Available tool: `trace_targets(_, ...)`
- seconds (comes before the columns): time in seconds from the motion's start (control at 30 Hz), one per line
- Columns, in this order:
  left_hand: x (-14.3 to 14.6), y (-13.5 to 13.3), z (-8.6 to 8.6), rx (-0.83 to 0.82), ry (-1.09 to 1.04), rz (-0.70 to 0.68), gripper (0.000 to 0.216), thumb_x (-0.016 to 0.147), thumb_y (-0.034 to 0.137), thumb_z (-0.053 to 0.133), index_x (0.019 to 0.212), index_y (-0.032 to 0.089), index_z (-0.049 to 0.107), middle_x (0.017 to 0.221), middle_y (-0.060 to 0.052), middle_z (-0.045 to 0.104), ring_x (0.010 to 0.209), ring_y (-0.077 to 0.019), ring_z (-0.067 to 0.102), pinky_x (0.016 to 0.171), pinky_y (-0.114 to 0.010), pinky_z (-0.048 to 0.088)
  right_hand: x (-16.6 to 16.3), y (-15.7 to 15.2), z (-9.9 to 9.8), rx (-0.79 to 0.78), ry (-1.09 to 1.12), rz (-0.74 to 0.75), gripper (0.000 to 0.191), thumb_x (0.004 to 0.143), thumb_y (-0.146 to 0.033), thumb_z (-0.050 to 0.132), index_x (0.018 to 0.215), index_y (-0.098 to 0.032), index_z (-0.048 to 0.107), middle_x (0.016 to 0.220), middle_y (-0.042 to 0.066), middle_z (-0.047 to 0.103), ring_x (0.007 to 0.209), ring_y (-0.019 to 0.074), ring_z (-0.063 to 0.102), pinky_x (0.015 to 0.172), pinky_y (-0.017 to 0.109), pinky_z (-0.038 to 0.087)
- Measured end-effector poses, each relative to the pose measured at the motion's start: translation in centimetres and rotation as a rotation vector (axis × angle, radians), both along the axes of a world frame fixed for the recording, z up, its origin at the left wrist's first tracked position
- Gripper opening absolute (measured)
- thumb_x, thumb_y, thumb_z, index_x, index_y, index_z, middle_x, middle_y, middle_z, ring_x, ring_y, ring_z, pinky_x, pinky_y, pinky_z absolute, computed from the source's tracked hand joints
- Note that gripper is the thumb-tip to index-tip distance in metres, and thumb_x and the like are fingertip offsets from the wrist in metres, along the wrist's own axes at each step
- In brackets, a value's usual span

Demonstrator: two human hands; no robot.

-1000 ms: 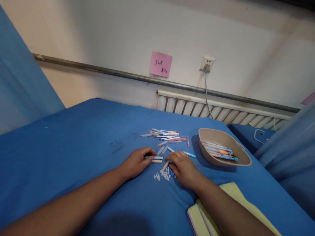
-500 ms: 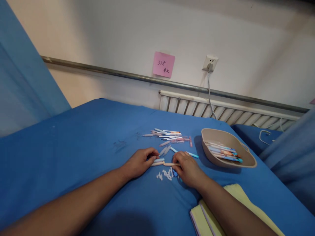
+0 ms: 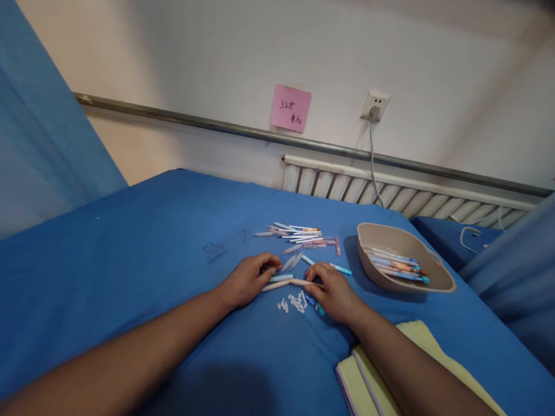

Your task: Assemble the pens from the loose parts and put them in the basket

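Note:
My right hand (image 3: 333,296) is closed on a peach pen barrel (image 3: 300,282), pinched between thumb and fingers. Its left tip meets another peach pen barrel (image 3: 276,285), which lies under the thumb of my left hand (image 3: 248,281). The left fingers are curled, and a light blue pen barrel (image 3: 282,278) lies just beside the peach one. Grey translucent barrels (image 3: 291,263) rest beyond the left fingertips. Small white pen parts (image 3: 296,301) are heaped in front of the hands, with blue pieces (image 3: 310,300) partly hidden by my right hand.
Loose refills and pen parts (image 3: 299,234) are spread farther back on the blue cloth (image 3: 151,242). A beige tub (image 3: 368,271) holding several pens stands at right. A folded yellow cloth (image 3: 355,384) lies under my right forearm. Behind are a radiator (image 3: 342,188) and wall.
The two peach barrels now meet at a slight angle, with the joined ends raised; before, they lay nearly in line. Both hands have barely moved, and the view has shifted slightly.

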State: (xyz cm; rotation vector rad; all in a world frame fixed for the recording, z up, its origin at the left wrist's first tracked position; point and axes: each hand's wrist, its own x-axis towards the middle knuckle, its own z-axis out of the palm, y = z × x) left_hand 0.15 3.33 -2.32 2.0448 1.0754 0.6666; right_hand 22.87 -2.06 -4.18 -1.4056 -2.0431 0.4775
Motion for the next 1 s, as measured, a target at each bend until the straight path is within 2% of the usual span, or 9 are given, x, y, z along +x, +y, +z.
trace_targets(0.17,-0.3,1.0,-0.4,-0.067,-0.168,0.132,0.025,0.079,0.032,0.050,0.097,0.018,0.060,0.096,-0.004,0.067,0.084,-0.0188,0.063,0.079,-0.033,0.049,0.1,0.0,-0.1,-0.019,0.019,-0.014,0.004,0.080,-0.018,0.058,0.082,-0.021,0.054,0.085,0.001,0.060,0.083,0.0167,0.054,0.077,0.030,0.040)
trace_targets(0.27,-0.6,2.1,-0.8,-0.111,-0.277,0.245,0.026,0.075,0.031,0.052,0.096,0.016,0.058,0.097,-0.005,0.067,0.077,-0.0164,0.064,0.076,-0.034,0.051,0.1,0.0,-0.3,-0.048,0.056,-0.041,0.001,0.082,-0.022,0.056,0.082,-0.021,0.055,0.083,0.001,0.060,0.079,0.0163,0.054,0.072,0.027,0.040)
trace_targets(0.37,-0.8,3.3,-1.2,-0.113,-0.318,0.301,0.028,0.073,0.032,0.055,0.095,0.015,0.058,0.095,-0.006,0.067,0.073,-0.0148,0.063,0.072,-0.031,0.051,0.1,0.1,-0.5,-0.063,0.090,-0.080,0.007,0.084,-0.026,0.053,0.083,-0.020,0.056,0.079,0.001,0.060,0.074,0.0156,0.054,0.066,0.025,0.040)
trace_targets(0.47,-0.8,4.3,-1.6,-0.018,-0.218,0.305,0.028,0.074,0.034,0.056,0.094,0.016,0.060,0.089,-0.004,0.067,0.072,-0.0151,0.062,0.068,-0.028,0.050,-0.1,0.3,-0.6,-0.054,0.080,-0.100,0.008,0.084,-0.027,0.053,0.082,-0.020,0.057,0.077,0.001,0.060,0.073,0.0157,0.054,0.065,0.025,0.040)
trace_targets(0.63,0.6,5.9,-1.2,0.262,0.132,0.255,0.025,0.081,0.032,0.048,0.095,0.017,0.062,0.084,-0.003,0.067,0.074,-0.0164,0.061,0.069,-0.027,0.047,-0.4,0.4,-0.3,-0.063,0.084,-0.101,0.005,0.082,-0.022,0.054,0.083,-0.020,0.058,0.080,0.001,0.061,0.076,0.0156,0.055,0.069,0.026,0.040)
trace_targets(0.83,3.3,7.8,-0.7,0.351,0.266,0.149,0.019,0.079,0.024,0.054,0.094,0.019,0.062,0.087,-0.005,0.068,0.078,-0.0192,0.060,0.072,-0.028,0.045,-0.3,0.5,-0.1,-0.044,0.080,-0.087,0.006,0.081,-0.021,0.054,0.085,-0.020,0.058,0.083,0.002,0.062,0.078,0.0160,0.055,0.069,0.026,0.040)
trace_targets(1.0,4.6,8.3,-0.8,0.394,0.358,0.109,0.015,0.080,0.022,0.054,0.092,0.020,0.063,0.089,-0.007,0.067,0.086,-0.0230,0.060,0.076,-0.031,0.043,-0.3,0.7,-0.1,-0.036,0.097,-0.082,0.005,0.081,-0.020,0.054,0.084,-0.020,0.058,0.083,0.002,0.063,0.078,0.0156,0.055,0.070,0.025,0.040)
